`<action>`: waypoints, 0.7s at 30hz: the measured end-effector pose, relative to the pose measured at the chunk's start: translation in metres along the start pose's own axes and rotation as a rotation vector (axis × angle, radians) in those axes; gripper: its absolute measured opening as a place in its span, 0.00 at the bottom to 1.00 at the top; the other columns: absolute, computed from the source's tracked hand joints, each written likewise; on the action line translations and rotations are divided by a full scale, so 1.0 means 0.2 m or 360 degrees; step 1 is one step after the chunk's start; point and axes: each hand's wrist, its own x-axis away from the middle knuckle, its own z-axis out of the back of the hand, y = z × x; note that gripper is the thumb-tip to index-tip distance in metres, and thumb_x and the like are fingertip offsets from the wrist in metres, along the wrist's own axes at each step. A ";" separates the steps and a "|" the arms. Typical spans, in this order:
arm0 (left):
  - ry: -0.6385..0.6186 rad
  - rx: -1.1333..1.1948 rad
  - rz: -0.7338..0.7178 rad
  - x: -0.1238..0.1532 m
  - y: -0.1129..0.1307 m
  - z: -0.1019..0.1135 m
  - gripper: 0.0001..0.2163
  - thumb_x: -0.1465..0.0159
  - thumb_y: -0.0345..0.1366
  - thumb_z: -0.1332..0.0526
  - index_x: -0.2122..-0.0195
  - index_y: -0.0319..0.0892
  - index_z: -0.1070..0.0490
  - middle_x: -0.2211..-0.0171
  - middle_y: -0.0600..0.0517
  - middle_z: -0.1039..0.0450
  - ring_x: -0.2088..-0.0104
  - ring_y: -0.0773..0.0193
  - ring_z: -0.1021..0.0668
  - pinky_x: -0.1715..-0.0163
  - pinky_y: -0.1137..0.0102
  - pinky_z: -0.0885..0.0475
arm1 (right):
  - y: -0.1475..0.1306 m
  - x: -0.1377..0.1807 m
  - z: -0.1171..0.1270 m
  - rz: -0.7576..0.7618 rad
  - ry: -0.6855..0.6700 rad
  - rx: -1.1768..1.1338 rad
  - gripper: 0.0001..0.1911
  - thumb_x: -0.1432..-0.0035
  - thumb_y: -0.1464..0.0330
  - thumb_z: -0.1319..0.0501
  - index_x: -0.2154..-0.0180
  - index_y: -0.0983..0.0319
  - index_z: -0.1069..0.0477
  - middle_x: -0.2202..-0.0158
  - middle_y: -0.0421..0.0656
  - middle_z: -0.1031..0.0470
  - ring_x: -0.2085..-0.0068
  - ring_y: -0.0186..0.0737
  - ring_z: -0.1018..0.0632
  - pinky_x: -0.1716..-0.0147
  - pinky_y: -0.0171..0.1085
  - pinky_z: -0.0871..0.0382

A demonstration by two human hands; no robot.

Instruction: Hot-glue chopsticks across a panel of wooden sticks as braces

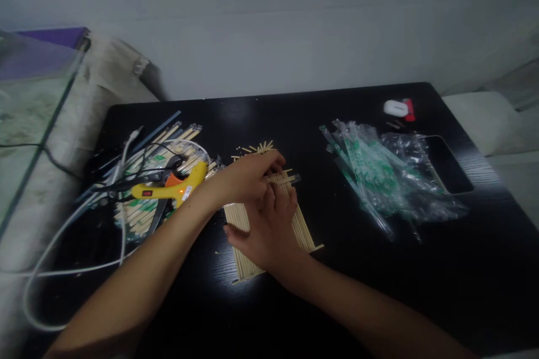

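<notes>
A flat panel of chopsticks (pixel 240 258) laid side by side is on the black table, with a crosswise stick along its near edge. My left hand (pixel 252 174) reaches over its far part, fingers curled around a pair of chopsticks (pixel 286 180) with clear wrapping at the end. My right hand (pixel 269 230) lies across the panel, palm down, thumb and fingers spread, fingertips close to that pair. Where the two hands overlap, some fingertips are hidden. Short cut stick pieces (pixel 263 147) lie just beyond the panel.
Left of the panel, a yellow glue gun (pixel 185 190) with a lit orange light rests on wrapped chopsticks (pixel 141 210), among white and black cables (pixel 63 230). To the right are plastic wrappers (pixel 374 174), a phone (pixel 450 165) and a white case (pixel 396 108). A wall stands behind the black table (pixel 357 303).
</notes>
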 end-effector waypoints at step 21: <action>0.0004 -0.0050 -0.0018 0.00 0.00 0.01 0.26 0.44 0.19 0.44 0.46 0.45 0.28 0.48 0.49 0.19 0.48 0.58 0.18 0.46 0.64 0.24 | 0.00 0.00 -0.01 0.0014 0.0054 0.0012 0.40 0.37 0.45 0.38 0.34 0.64 0.33 0.38 0.62 0.31 0.35 0.72 0.38 0.36 0.73 0.54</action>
